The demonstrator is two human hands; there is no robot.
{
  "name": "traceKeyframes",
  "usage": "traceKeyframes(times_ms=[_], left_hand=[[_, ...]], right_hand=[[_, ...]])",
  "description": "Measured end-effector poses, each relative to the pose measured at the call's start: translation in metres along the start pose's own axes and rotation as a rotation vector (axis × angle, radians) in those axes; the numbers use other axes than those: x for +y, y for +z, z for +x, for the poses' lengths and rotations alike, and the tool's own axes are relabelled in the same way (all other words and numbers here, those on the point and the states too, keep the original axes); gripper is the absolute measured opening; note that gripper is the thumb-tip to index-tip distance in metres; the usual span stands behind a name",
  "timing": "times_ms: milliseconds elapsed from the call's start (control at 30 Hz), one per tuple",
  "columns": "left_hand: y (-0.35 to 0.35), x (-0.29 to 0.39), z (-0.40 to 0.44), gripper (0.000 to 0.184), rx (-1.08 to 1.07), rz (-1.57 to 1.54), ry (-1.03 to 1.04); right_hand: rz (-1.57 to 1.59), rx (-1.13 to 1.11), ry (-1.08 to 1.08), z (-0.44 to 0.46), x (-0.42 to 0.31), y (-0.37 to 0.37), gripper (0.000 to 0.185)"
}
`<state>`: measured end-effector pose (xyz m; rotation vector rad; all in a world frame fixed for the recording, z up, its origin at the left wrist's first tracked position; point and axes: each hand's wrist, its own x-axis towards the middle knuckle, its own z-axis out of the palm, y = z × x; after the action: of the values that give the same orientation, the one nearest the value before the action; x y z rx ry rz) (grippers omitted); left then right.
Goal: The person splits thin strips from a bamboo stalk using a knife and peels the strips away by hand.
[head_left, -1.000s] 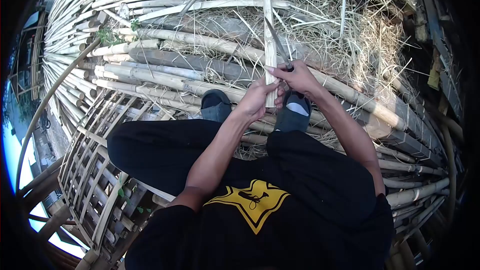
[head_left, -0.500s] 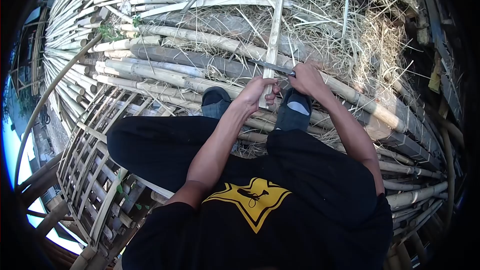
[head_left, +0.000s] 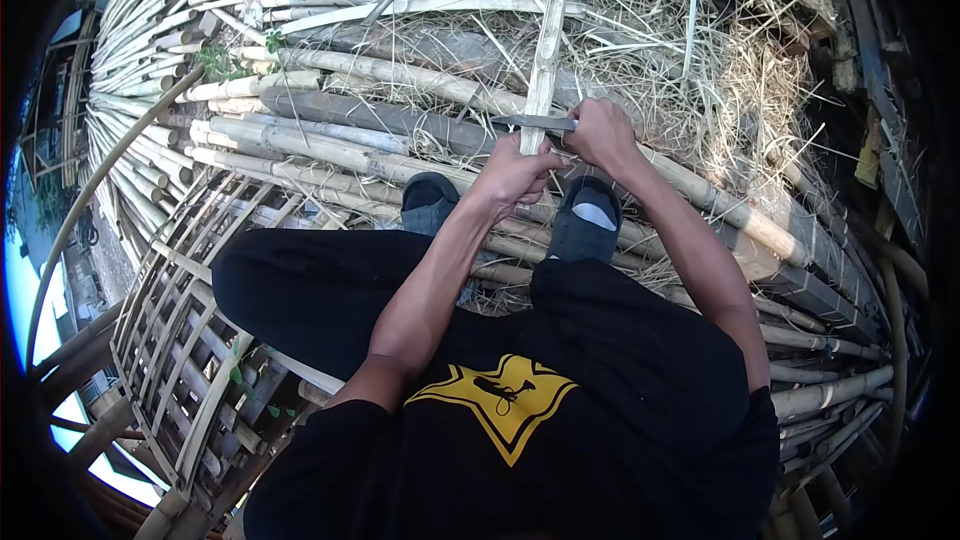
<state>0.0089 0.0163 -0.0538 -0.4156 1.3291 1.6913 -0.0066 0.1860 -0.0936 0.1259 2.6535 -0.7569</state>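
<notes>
My left hand (head_left: 512, 178) is closed round the near end of a pale bamboo strip (head_left: 547, 50), which points away from me toward the top of the view. In my right hand (head_left: 601, 134) is the handle of a knife (head_left: 537, 122). Its blade lies across the strip, just beyond my left fingers, with the tip reaching past the strip's left side. My fingers hide the knife's handle and the strip's near end. Both hands are above my shoes, close together.
Bamboo poles (head_left: 330, 145) lie in rows under and ahead of my feet. Thin shavings (head_left: 720, 90) are heaped at the upper right. A woven bamboo lattice (head_left: 190, 340) stands at the left, near a curved pole (head_left: 100, 175). My shoes (head_left: 584, 225) rest among the poles.
The bamboo strip has moved farther away, its far end now reaching the top edge. My left hand has shifted slightly forward, and the knife has turned flatter across the strip.
</notes>
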Motion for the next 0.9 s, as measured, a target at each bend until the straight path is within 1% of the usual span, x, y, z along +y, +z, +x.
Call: traceKeyframes(times_ms=[67, 133, 300, 400, 500, 533, 567, 600, 633, 667, 700, 733, 767, 800, 833, 867, 900], left_hand=[[0.003, 0.005, -0.002, 0.026, -0.011, -0.053, 0.026], [0.003, 0.009, 0.000, 0.024, -0.042, -0.142, 0.070], [0.007, 0.023, -0.004, 0.023, -0.059, -0.144, 0.138], [0.016, 0.026, -0.012, 0.023, -0.069, -0.151, 0.153], [0.024, 0.028, -0.025, 0.023, -0.021, -0.155, 0.176], [0.023, 0.027, -0.030, 0.022, -0.050, -0.188, 0.166], [0.023, 0.023, -0.038, 0.022, -0.077, -0.218, 0.153], [0.039, 0.000, -0.062, 0.023, -0.160, -0.166, 0.045], [0.055, -0.025, -0.092, 0.023, -0.231, -0.107, -0.072], [0.053, -0.030, -0.103, 0.024, -0.271, -0.116, -0.095], [0.048, -0.027, -0.102, 0.026, -0.318, -0.127, -0.097], [0.040, -0.012, -0.087, 0.023, -0.120, -0.234, -0.039], [0.026, 0.010, -0.078, 0.022, -0.080, -0.281, 0.059], [0.017, 0.027, -0.074, 0.022, -0.048, -0.234, 0.161], [0.008, 0.035, -0.072, 0.022, -0.077, -0.244, 0.238], [0.009, 0.040, -0.072, 0.022, -0.078, -0.253, 0.267], [0.009, 0.041, -0.076, 0.023, -0.062, -0.266, 0.288]], right_hand=[[-0.003, 0.026, -0.021, 0.007, -0.003, -0.005, 0.022], [-0.042, 0.112, 0.002, 0.016, -0.007, -0.009, 0.017], [-0.062, 0.192, -0.044, 0.039, -0.008, -0.027, 0.015], [-0.114, 0.331, -0.156, 0.046, -0.003, -0.036, 0.011], [-0.127, 0.288, -0.172, 0.050, -0.007, -0.045, 0.015], [-0.171, 0.356, -0.257, 0.051, -0.004, -0.044, 0.017], [-0.072, 0.278, 0.066, 0.059, 0.004, -0.055, 0.019], [0.028, 0.191, 0.387, 0.074, 0.024, -0.074, 0.022], [0.328, 0.488, 0.503, 0.081, 0.087, -0.097, 0.029], [0.227, 0.539, 0.550, 0.062, 0.095, -0.150, 0.036], [0.081, 0.671, 0.413, 0.051, 0.088, -0.178, 0.039], [0.066, 0.628, 0.349, 0.043, 0.079, -0.199, 0.041], [0.045, 0.684, 0.294, 0.039, 0.075, -0.210, 0.043], [0.035, 0.692, 0.314, 0.029, 0.072, -0.207, 0.044], [0.023, 0.730, 0.315, 0.026, 0.067, -0.213, 0.045], [0.005, 0.781, 0.313, 0.027, 0.078, -0.204, 0.047], [0.225, 0.630, 0.317, 0.028, 0.084, -0.193, 0.045]])
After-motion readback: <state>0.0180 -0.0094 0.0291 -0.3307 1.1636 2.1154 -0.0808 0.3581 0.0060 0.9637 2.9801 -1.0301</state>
